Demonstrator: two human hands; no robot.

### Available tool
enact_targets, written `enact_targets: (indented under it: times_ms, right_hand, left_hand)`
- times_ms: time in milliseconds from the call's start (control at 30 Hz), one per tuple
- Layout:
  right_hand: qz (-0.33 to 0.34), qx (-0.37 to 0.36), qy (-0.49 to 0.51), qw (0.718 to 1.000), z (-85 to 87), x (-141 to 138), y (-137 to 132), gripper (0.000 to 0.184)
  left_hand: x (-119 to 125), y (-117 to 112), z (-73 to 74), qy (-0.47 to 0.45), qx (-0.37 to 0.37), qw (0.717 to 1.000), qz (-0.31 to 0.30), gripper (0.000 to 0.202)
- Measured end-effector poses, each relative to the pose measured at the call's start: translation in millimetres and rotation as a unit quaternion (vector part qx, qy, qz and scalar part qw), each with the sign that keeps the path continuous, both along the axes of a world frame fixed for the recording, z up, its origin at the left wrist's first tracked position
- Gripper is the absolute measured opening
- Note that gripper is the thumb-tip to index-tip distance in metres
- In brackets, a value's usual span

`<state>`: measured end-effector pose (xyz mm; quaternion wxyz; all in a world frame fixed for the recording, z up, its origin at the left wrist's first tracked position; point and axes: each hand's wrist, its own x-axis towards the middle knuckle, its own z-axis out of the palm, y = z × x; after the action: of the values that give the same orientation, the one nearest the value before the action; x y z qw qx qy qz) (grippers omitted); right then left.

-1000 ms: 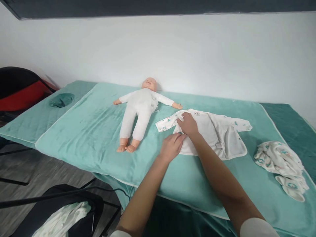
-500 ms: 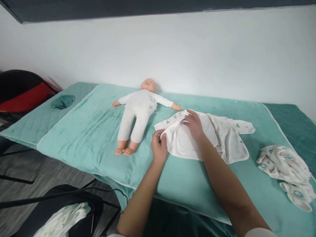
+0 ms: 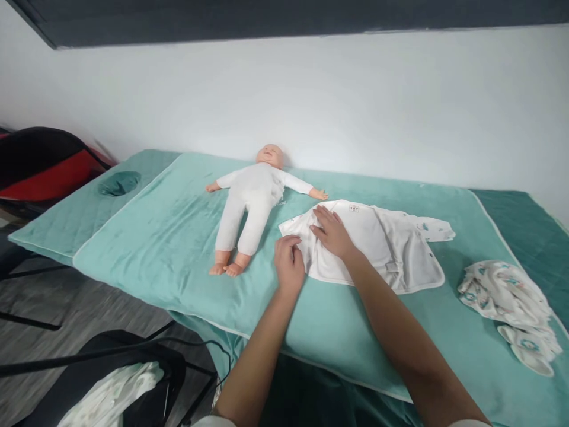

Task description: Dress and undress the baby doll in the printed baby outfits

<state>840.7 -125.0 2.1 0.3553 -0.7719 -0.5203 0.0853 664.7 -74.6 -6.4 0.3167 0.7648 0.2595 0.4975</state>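
A white baby garment (image 3: 382, 240) lies spread on the teal blanket (image 3: 169, 237), with its left sleeve folded in over the body. My right hand (image 3: 331, 231) rests flat on the folded part, fingers stretched out. At the garment's left edge my left hand (image 3: 288, 261) has its fingers curled and pinches the fabric there. A baby doll (image 3: 251, 201) in a white suit lies on its back just left of the garment, arms spread, head toward the wall.
A crumpled pile of patterned baby clothes (image 3: 511, 302) lies at the right of the blanket. A dark teal cloth (image 3: 118, 182) sits at the far left. A black chair (image 3: 128, 379) holding white cloth stands at the lower left, and a black-and-red chair (image 3: 40, 172) further back.
The garment's left sleeve was folded in over its body. My left hand moved left to the garment's edge, and my right hand came to lie flat on the fold.
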Motion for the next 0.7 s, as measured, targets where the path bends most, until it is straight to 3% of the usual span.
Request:
enact_targets:
  times_ms: [100, 233, 333, 400, 500, 567, 633, 700]
  right_hand:
    - [-0.034, 0.039, 0.015, 0.999, 4.0, -3.3, 1.3, 0.054]
    - [-0.051, 0.094, 0.031, 0.994, 16.2, -1.3, 18.6, 0.049]
    - [-0.025, 0.119, 0.034, 0.992, 26.2, 5.1, 55.7, 0.046]
    - [-0.033, 0.119, 0.069, 0.990, 31.7, 12.3, 92.1, 0.047]
    - [-0.090, 0.081, 0.135, 0.983, 39.1, 27.6, 153.0, 0.056]
    - [-0.115, 0.029, 0.141, 0.983, 44.3, 38.6, 189.1, 0.068]
    - [-0.121, -0.023, 0.139, 0.983, 49.4, 47.4, 216.5, 0.082]
    - [-0.110, -0.045, 0.147, 0.982, 53.9, 51.9, 234.0, 0.093]
  left_hand:
    - [-3.7, 3.9, 5.6, 0.007, -0.023, 0.999, -0.041, 0.026]
    - [-34.9, 26.2, 43.7, 0.047, -0.029, 0.995, -0.088, 0.022]
    - [-69.1, 69.4, 76.6, 0.060, -0.016, 0.997, -0.042, 0.019]
    - [-86.2, 111.5, 85.0, 0.071, -0.029, 0.997, 0.000, 0.023]
    - [-95.9, 177.2, 73.3, 0.148, -0.089, 0.983, 0.059, 0.037]
    - [-93.7, 210.3, 58.8, 0.180, -0.178, 0.964, 0.085, 0.044]
    - [-87.7, 231.2, 47.3, 0.162, -0.287, 0.944, 0.029, 0.047]
    - [-79.9, 242.4, 41.3, 0.118, -0.377, 0.915, -0.086, 0.051]
